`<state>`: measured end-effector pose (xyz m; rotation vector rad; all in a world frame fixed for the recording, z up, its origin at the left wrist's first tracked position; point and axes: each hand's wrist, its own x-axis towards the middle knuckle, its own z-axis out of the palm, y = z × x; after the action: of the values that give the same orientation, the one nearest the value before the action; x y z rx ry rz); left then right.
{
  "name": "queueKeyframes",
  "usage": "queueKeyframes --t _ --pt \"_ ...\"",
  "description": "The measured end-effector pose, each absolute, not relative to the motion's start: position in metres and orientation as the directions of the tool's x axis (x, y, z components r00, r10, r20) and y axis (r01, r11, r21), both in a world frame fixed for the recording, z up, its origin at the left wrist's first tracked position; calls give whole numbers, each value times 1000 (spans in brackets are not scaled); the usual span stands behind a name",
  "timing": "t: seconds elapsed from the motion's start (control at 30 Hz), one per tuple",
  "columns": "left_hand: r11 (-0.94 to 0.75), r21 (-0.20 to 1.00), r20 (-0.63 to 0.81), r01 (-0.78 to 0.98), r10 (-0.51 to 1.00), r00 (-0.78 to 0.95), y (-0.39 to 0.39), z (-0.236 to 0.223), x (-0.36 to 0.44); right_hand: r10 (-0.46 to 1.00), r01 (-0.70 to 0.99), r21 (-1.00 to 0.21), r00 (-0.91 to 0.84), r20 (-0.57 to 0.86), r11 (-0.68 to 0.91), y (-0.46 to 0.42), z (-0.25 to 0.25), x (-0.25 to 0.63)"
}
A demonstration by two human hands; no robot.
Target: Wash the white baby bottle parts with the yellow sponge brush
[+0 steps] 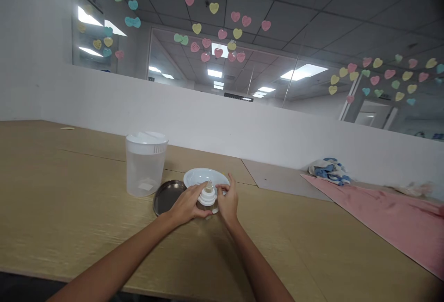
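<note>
A small baby bottle [207, 196] with a white collar and a pale teat stands upright between my hands. My left hand [189, 204] is wrapped round its left side, with the thumb across the front of the clear body. On the other side, my right hand [228, 202] has its fingertips closed at the collar's right edge, one finger sticking up. Part of the bottle's body is covered by my fingers. Just behind it lies a white plate [199, 175], partly hidden by my hands. A dark metal dish [166, 198] is by my left hand.
A translucent plastic bucket [144, 165] with a white lid stands at the left on the wooden table [86, 200]. Towards the right lie a pink cloth [391, 214] and a crumpled blue-and-white cloth [329, 171]. A white wall [222, 121] with windows closes the back.
</note>
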<state>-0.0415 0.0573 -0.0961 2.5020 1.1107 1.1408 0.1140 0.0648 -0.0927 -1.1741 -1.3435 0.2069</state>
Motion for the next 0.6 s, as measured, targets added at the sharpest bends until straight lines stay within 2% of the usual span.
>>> queueKeyframes --t 0.13,0.33,0.4,0.5,0.6 --pt "-694 464 557 550 711 428 51 -90 -41 746 560 -711 228 625 425 70 -99 116" --pt "-681 501 535 534 729 427 50 -89 -41 687 641 -607 167 707 469 63 -93 116" --pt "-677 509 533 532 733 423 51 -90 -40 631 675 -515 93 770 528 57 -89 116" --pt "-673 513 539 533 736 410 51 -91 -40 521 666 -309 -140 842 679 50 -84 114" --pt "-673 507 536 538 735 415 51 -90 -41 500 667 -233 -240 832 708 48 -84 110"
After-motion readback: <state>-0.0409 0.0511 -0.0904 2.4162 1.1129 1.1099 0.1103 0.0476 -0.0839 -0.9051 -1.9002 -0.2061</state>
